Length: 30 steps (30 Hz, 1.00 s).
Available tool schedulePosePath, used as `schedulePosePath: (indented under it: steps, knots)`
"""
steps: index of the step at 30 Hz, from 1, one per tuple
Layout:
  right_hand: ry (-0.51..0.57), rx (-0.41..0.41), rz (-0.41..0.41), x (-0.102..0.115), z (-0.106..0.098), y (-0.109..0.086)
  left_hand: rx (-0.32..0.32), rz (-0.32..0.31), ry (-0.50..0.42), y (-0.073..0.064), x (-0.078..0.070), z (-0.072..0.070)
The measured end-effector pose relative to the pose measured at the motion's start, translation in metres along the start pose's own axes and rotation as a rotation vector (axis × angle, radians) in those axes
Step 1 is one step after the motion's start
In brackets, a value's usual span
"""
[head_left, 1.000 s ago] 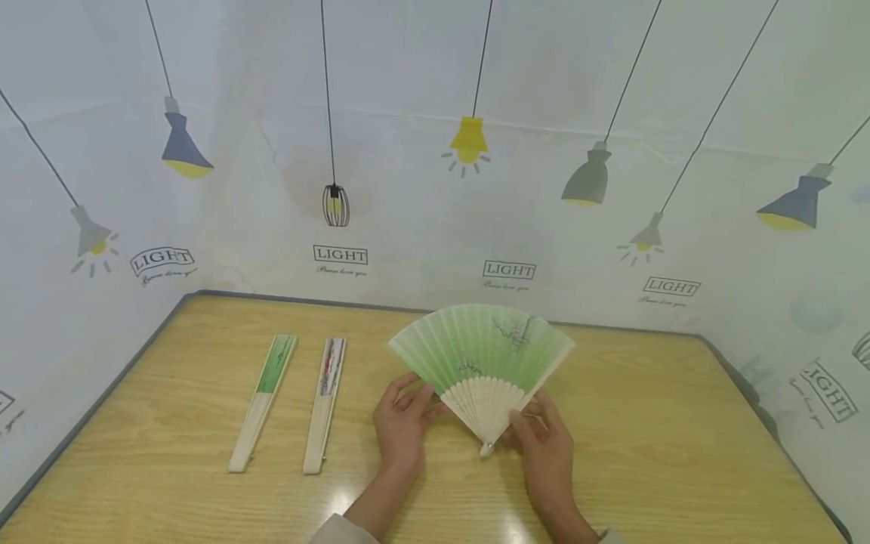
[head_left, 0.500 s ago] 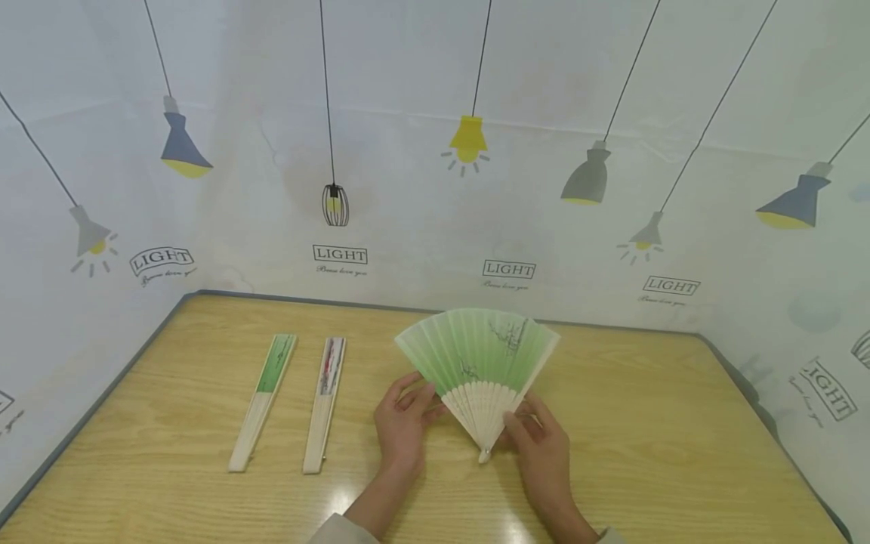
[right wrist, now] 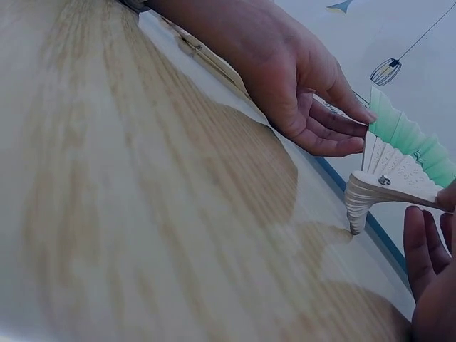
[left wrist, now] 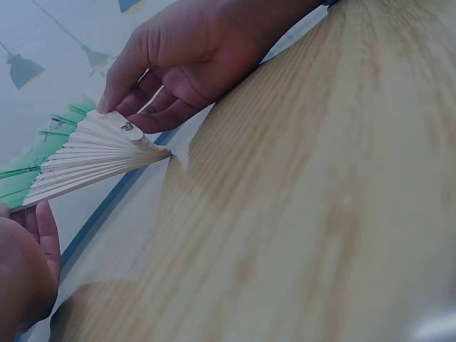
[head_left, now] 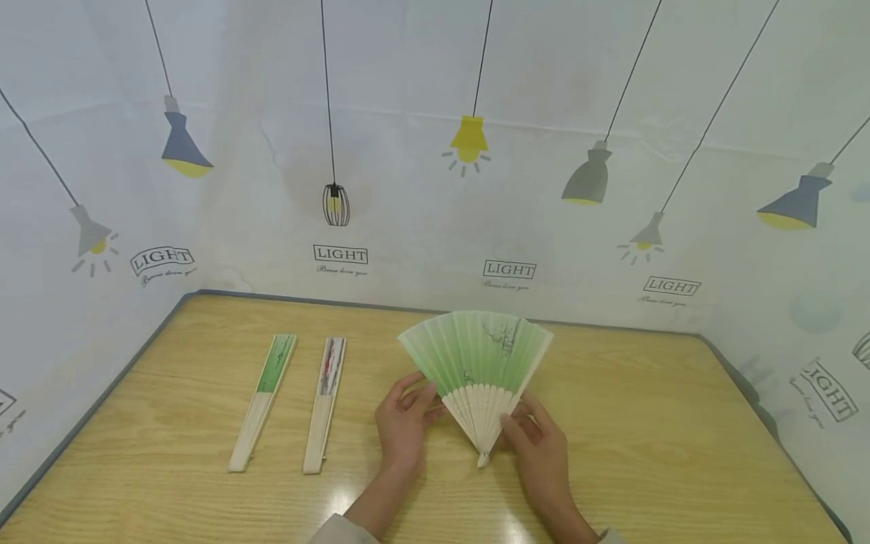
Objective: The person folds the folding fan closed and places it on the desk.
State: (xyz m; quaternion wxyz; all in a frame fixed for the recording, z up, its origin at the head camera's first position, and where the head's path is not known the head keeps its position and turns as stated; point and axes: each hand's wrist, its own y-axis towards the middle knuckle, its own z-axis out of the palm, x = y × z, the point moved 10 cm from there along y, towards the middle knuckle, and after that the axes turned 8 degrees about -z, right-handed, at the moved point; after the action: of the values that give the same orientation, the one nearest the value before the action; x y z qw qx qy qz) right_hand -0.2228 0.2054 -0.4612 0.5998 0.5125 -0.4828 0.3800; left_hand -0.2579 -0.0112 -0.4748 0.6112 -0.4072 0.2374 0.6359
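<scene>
A green folding fan (head_left: 479, 370) with pale ribs and a dark branch print is partly spread between the two hands, its rivet end toward me. My left hand (head_left: 402, 423) pinches its left edge by thumb and fingers, as the right wrist view shows across the fan (right wrist: 402, 139). On the other side, my right hand (head_left: 540, 453) holds the right outer rib, thumb on top; the left wrist view shows that thumb close to the rivet end of the fan (left wrist: 92, 153). Its ribs bunch together at the rivet.
Two folded fans lie on the wooden table (head_left: 652, 438) left of the hands: one green-topped fan (head_left: 263, 404) and one fan with a red and grey print (head_left: 325, 404). A white wall sheet (head_left: 408, 189) printed with lamps stands behind the table edge.
The green fan has narrowed, its right edge swinging left. My right hand has shifted slightly left with it and the rivet end has dropped toward me. My left hand has hardly moved.
</scene>
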Motion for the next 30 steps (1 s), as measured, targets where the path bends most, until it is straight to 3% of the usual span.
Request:
schedulePosePath:
  steps: [30]
  knots:
    - [0.000, 0.103, -0.094, 0.0049, 0.0087, -0.0018, 0.067, 0.008, 0.056, 0.0003, 0.0015, 0.0041]
